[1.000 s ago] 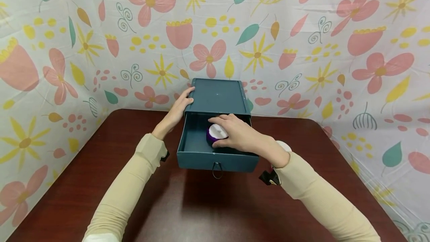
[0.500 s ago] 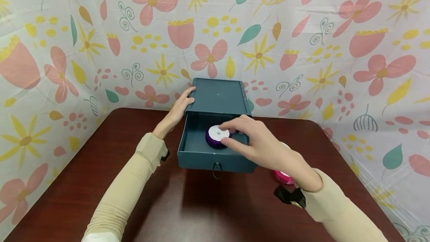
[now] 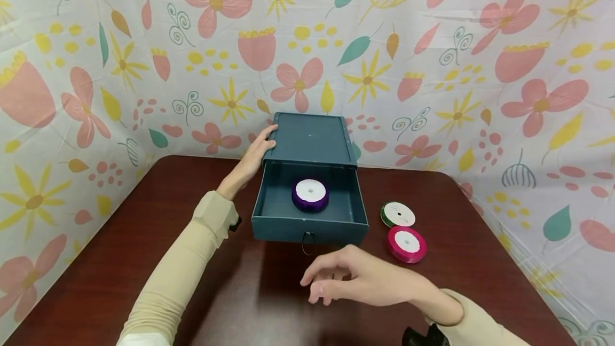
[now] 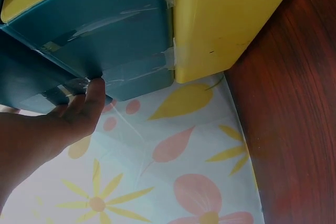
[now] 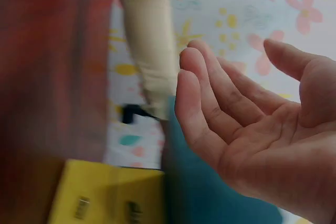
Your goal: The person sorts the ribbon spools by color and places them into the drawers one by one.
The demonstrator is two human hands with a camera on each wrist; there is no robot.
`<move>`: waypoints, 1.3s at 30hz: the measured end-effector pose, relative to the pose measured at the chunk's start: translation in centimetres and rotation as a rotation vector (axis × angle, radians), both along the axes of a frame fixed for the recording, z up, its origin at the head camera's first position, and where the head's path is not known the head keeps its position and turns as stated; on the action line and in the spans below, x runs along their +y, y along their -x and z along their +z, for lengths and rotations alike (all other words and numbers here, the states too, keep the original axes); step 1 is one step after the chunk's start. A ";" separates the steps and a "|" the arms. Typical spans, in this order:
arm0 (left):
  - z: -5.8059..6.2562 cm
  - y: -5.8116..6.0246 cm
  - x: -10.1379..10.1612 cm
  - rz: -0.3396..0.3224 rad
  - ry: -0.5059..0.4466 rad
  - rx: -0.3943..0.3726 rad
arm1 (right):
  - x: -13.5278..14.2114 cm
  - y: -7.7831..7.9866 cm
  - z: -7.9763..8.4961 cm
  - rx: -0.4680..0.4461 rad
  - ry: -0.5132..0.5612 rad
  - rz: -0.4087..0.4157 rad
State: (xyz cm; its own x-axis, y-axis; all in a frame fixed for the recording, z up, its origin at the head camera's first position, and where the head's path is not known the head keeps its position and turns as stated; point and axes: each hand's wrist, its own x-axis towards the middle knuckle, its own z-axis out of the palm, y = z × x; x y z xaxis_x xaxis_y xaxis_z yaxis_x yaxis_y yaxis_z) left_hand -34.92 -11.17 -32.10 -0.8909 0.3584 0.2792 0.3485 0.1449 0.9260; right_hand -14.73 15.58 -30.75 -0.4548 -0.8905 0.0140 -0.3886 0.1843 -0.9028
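Note:
A teal box [image 3: 311,138] has its drawer [image 3: 274,210] pulled out toward me. Inside the drawer lies a spool of purple ribbon [image 3: 310,195] with a white round face, near the middle. My left hand [image 3: 252,160] rests against the box's left side, fingers extended along it; the left wrist view shows its fingertips touching the taped teal wall [image 4: 126,40]. In front of the drawer, above the table, my right hand [image 3: 365,277] is held with loosely bent fingers and nothing in it. The right wrist view shows the bare palm [image 5: 262,140].
Right of the drawer, a green ribbon spool [image 3: 397,214] and a pink ribbon spool [image 3: 406,244] lie on the dark wooden table [image 3: 202,292]. A yellow box [image 4: 226,19] adjoins the teal one. A floral cloth [image 3: 432,25] hangs behind. A loop pull [image 3: 309,243] hangs on the drawer front.
My right hand has let go of the purple ribbon spool, come out of the drawer and moved toward me. The spool stays in the drawer. My left hand has not moved.

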 end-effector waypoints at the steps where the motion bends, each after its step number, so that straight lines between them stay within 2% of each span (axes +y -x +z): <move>1: -0.2 0.1 0.0 0.006 0.001 0.007 | -0.1 0.2 -0.8 -0.045 0.004 0.012; 4: -0.1 0.1 0.0 0.007 -0.002 0.002 | -0.5 0.6 -2.9 -0.142 0.003 0.029; 8: 0.7 -0.9 0.0 -0.003 0.007 -0.010 | -1.5 1.0 -4.5 -0.253 0.037 0.000; 11: 1.6 -1.9 0.1 -0.007 0.019 -0.012 | -2.5 1.1 -4.8 -0.355 0.123 -0.055; 15: 1.8 -2.0 0.2 -0.007 0.020 -0.006 | -3.4 1.2 -4.6 -0.511 0.231 -0.126; 18: 1.8 -1.9 0.3 -0.011 0.017 -0.005 | -3.8 1.2 -4.3 -0.588 0.280 -0.173; 26: 1.7 -1.9 0.2 -0.006 0.018 0.000 | -4.3 1.0 -4.2 -0.588 0.372 -0.267; 33: 1.7 -1.8 0.2 -0.008 0.016 -0.004 | -4.6 1.0 -4.4 -0.566 0.417 -0.259; 39: 0.1 0.0 0.1 -0.003 0.004 0.008 | -4.8 1.1 -4.3 -0.529 0.412 -0.258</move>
State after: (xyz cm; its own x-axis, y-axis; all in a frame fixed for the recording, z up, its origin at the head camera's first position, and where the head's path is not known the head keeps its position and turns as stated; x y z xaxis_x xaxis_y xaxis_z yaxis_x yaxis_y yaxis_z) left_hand -34.91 -11.06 -32.04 -0.8874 0.3625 0.2848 0.3563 0.1473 0.9227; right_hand -15.85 10.80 -35.09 -0.6889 -0.7234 0.0457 0.1301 -0.1854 -0.9740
